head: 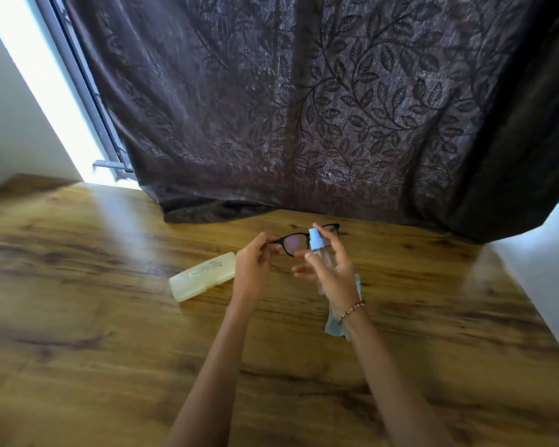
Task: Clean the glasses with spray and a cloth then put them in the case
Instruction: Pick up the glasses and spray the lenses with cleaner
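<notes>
Two hands are raised above the tabletop (110, 333). The left hand (252, 262) pinches one end of the black glasses (291, 246), holding them in the air. The right hand (331, 269) grips the spray bottle (316, 242) just in front of the lenses, forefinger above its blue cap. The pale blue cloth (334, 325) lies on the tabletop beneath the right wrist. The closed yellowish case (202, 276) lies left of the left hand.

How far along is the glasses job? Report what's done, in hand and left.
Done: nothing finished yet. In hand: the left hand pinches the glasses at one end; the right hand holds the spray bottle up to a lens. Left: wiping with the cloth, lying on the table beneath the right wrist, then casing them; the case lies shut.
</notes>
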Available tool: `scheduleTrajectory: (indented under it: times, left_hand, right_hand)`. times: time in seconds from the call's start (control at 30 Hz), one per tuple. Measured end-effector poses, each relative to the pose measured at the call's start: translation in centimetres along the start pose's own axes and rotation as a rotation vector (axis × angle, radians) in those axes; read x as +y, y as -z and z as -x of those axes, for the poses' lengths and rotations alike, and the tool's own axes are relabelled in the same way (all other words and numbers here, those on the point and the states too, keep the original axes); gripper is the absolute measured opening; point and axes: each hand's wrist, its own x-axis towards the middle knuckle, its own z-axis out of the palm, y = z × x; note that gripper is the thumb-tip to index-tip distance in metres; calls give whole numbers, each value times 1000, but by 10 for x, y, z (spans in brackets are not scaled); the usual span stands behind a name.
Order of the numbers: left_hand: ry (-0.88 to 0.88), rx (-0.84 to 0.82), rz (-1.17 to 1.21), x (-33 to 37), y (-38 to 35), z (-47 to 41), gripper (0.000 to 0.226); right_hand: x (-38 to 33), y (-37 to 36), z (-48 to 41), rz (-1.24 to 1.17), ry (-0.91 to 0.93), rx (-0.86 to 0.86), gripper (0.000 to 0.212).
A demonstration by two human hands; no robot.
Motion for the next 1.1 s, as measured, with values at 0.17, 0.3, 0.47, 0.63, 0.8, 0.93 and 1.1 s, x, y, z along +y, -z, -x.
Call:
scheduleTrajectory:
  times: [0.17, 0.3, 0.47, 0.63, 0.8, 0.93, 1.1]
  left_hand:
    - [12, 0, -17, 0, -1, -1, 27]
    - [9, 2, -24, 0, -1, -1, 28]
    - [-2, 23, -31, 0, -1, -2, 18]
    - [1, 19, -34, 0, -2, -2, 20]
    - [0, 19, -30, 1, -1, -2, 19]
    - [1, 10, -25, 0, -1, -1, 28]
    - [-7, 4, -28, -1, -2, -2, 24]
  right_hand:
    - [3, 1, 4, 142, -2, -12, 46]
    - [6, 2, 4, 125, -2, 2, 50]
    - [8, 5, 2, 28, -13, -2, 51]
    - [8, 6, 3, 20, -38, -13, 35]
    - [7, 7, 3, 70, -22, 1, 37]
    - [4, 6, 2, 147, 13, -13, 30]
    - [2, 5, -2, 621, 223, 12, 46]
